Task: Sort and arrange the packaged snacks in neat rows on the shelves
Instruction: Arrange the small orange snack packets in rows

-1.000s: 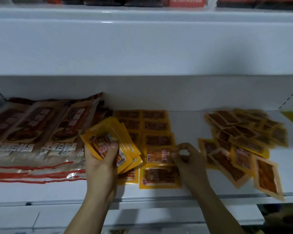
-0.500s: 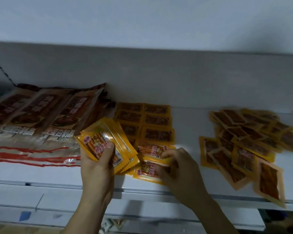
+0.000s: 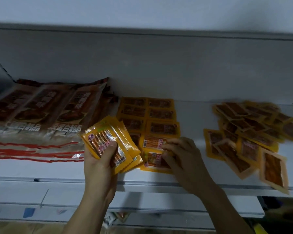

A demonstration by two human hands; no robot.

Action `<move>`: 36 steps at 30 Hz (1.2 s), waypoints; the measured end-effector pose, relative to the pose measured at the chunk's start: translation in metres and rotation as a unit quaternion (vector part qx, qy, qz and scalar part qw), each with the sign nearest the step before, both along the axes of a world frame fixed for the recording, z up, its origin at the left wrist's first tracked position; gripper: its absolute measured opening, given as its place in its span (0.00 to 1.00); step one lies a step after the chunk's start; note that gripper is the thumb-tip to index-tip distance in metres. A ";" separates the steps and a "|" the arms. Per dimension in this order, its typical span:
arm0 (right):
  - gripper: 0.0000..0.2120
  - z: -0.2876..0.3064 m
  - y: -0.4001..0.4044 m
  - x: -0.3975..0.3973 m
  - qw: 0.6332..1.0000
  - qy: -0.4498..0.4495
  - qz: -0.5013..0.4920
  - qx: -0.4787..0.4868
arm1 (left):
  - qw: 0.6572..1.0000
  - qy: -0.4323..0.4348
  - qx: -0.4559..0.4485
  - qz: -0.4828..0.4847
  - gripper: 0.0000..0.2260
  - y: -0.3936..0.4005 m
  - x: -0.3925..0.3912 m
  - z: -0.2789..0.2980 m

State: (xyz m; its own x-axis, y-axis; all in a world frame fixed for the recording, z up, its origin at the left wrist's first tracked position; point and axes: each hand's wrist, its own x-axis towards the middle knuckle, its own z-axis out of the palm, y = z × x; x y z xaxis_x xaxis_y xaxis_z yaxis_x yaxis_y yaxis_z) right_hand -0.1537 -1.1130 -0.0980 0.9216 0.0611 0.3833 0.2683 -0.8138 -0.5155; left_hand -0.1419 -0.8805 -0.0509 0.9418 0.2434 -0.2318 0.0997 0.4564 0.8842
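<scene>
My left hand grips a fanned stack of small yellow snack packets, thumb across the top one, just above the white shelf. Two neat columns of the same yellow packets lie flat on the shelf behind it. My right hand rests on the front of the right column, its curled fingers pinching the edge of a packet that overlaps the frontmost packet.
Large brown and clear snack bags lie stacked at the left of the shelf. A loose heap of yellow packets sprawls at the right, one corner over the front edge. Bare shelf lies between the columns and the heap. A lower shelf shows below.
The view has tilted down, so the upper shelf is gone. My right hand has slid a packet down onto the front of the right column. My left hand has kept its stack.
</scene>
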 end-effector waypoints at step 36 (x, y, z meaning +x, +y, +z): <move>0.20 0.071 0.146 -0.042 0.902 0.173 -0.034 0.394 | 0.988 -0.041 -0.037 -0.145 0.24 0.052 -0.014 0.006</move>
